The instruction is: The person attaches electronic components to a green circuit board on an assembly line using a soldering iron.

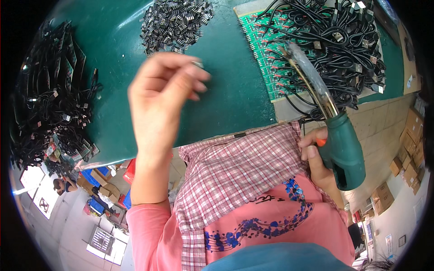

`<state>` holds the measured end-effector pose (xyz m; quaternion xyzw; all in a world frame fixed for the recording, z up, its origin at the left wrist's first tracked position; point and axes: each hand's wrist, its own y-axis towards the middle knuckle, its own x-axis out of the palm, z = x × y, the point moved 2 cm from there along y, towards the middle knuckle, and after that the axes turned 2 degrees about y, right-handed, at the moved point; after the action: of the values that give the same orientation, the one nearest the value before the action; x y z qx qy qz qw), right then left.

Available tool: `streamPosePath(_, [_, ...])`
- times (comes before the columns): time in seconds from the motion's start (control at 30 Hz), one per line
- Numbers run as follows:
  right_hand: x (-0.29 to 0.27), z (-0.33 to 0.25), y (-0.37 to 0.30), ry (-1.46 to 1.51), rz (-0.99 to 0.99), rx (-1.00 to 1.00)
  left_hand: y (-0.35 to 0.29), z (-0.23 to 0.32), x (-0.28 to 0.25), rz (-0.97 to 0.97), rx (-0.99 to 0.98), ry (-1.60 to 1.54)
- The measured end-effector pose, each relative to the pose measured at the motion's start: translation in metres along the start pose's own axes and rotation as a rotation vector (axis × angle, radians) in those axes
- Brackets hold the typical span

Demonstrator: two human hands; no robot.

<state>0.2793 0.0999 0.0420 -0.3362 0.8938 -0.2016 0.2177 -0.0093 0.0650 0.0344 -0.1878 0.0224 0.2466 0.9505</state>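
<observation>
STEP: left hand (156, 97) fingers (192, 74) pinch a small metal part (197, 64), just below the metal-part pile (175, 22) | right hand (316, 156) fingers wrap green soldering tool (341, 147), tip over cables (334, 40) on green board (266, 67) | NEXT, likely: bring part rightward to tip, steady placement.

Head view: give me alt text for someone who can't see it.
The left hand pinches a small metal part above a dark green table, while the right hand grips a green pistol-shaped soldering tool pointed at a green circuit panel under black cables.
</observation>
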Motion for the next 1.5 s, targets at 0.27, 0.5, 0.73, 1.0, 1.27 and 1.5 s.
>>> streamPosePath(0.27, [0.035,-0.033,0.045,0.005,0.097,-0.500,-0.031,-0.014,0.057,-0.434,-0.425,-0.338])
streamPosePath(0.5, [0.037,-0.027,0.044,-0.050,0.237,-0.399,-0.042,-0.009,0.066,-0.413,-0.306,-0.249])
streamPosePath(0.73, [0.027,-0.016,0.038,-0.132,0.104,-0.514,-0.022,-0.004,0.056,-0.377,-0.059,0.225])
streamPosePath(1.0, [0.006,0.018,0.006,0.010,-0.081,-0.225,0.010,-0.015,0.065,-0.199,-0.316,0.048])
streamPosePath(1.27, [0.003,0.024,0.003,-0.070,0.005,-0.176,0.011,-0.014,0.068,-0.180,-0.317,0.100])
streamPosePath(1.5, [0.003,0.022,0.006,-0.102,-0.132,-0.239,0.012,-0.014,0.068,-0.171,-0.311,0.120])
